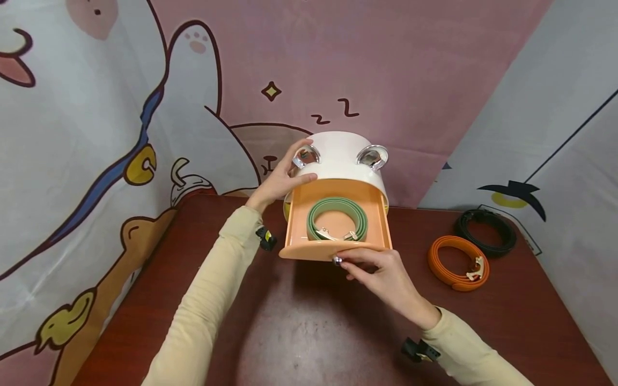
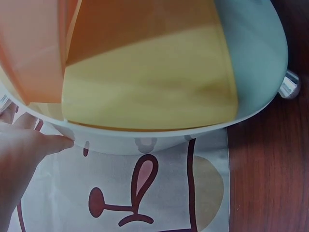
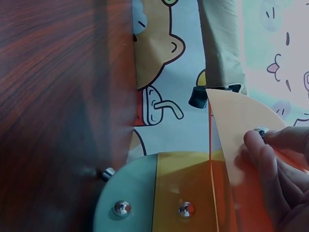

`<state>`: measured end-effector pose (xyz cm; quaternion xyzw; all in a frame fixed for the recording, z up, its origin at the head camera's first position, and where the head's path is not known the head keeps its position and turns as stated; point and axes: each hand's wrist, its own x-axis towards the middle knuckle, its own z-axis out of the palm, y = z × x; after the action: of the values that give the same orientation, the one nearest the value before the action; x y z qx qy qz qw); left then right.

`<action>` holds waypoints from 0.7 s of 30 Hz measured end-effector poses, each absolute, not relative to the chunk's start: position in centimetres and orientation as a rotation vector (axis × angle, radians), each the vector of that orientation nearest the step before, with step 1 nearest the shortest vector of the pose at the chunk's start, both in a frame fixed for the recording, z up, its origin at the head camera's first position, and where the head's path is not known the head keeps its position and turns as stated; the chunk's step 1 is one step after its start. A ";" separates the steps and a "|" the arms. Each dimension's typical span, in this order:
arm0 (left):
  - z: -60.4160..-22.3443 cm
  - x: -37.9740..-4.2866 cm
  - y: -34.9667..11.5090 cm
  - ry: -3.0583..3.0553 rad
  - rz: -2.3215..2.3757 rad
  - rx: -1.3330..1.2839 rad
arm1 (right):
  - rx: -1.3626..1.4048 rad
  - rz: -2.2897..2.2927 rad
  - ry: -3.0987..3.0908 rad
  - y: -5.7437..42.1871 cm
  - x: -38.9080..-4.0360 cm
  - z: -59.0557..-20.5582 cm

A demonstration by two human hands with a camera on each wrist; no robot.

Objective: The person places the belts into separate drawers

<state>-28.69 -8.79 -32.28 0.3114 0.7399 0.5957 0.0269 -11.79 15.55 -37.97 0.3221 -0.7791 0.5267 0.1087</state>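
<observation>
From here, the left hand (image 1: 280,180) spreads its fingers on the cabinet (image 1: 338,158) at ten o'clock; the right hand (image 1: 386,274) pinches the six-o'clock knob (image 1: 337,260). Best slide the drawer (image 1: 309,252) level.

Midway along the back edge of the table (image 1: 531,321) stands a cabinet (image 1: 339,158); its top drawer (image 1: 309,251), out toward the front edge, holds a belt (image 1: 338,203). Near the back right corner lies another belt (image 1: 507,237), a third belt (image 1: 437,258) before it.

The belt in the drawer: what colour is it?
The belt is green, clearest in the head view.
</observation>
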 end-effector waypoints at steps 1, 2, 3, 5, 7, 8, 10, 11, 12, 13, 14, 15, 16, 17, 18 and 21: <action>-32.3 -28.7 -8.8 2.285 1.841 0.962 | 0.946 1.547 -2.290 15.5 -11.8 -37.9; -32.2 -28.7 -8.8 2.288 1.837 0.960 | 0.944 1.543 -2.289 15.5 -11.8 -37.9; -32.2 -28.7 -8.8 2.289 1.835 0.960 | 0.944 1.541 -2.283 15.5 -11.9 -37.9; -32.2 -28.7 -8.8 2.294 1.826 0.957 | 0.946 1.535 -2.272 15.4 -11.9 -37.8; -32.2 -28.6 -8.8 2.301 1.816 0.954 | 0.945 1.532 -2.260 15.3 -11.9 -37.7; -32.2 -28.6 -8.8 2.306 1.809 0.952 | 0.946 1.532 -2.255 15.2 -12.0 -37.7; -32.1 -28.6 -8.8 2.309 1.803 0.948 | 0.947 1.531 -2.251 15.2 -12.1 -37.6; -32.1 -28.6 -8.8 2.309 1.802 0.947 | 0.949 1.529 -2.252 15.2 -12.2 -37.6; -32.1 -28.6 -8.8 2.308 1.801 0.947 | 0.948 1.531 -2.252 15.2 -12.3 -37.6; -32.1 -28.6 -8.8 2.306 1.802 0.947 | 0.950 1.534 -2.251 15.2 -12.4 -37.6; -32.1 -28.6 -8.9 2.302 1.805 0.950 | 0.951 1.536 -2.251 15.2 -12.5 -37.6; -32.1 -28.6 -8.9 2.300 1.806 0.956 | 0.952 1.542 -2.250 15.3 -12.6 -37.6; -32.1 -28.6 -8.9 2.301 1.806 0.959 | 0.953 1.547 -2.249 15.3 -12.7 -37.6; -32.1 -28.6 -8.9 2.300 1.807 0.963 | 0.954 1.553 -2.247 15.3 -12.8 -37.6; -32.1 -28.6 -8.9 2.301 1.807 0.967 | 0.954 1.559 -2.246 15.3 -12.9 -37.6; -32.2 -28.6 -9.0 2.310 1.803 0.973 | 0.948 1.571 -2.250 15.4 -13.2 -37.6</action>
<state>-28.64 -9.02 -32.16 0.3151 0.7478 0.5837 0.0271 -13.17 15.37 -37.58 0.3242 -0.7695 0.5372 0.1187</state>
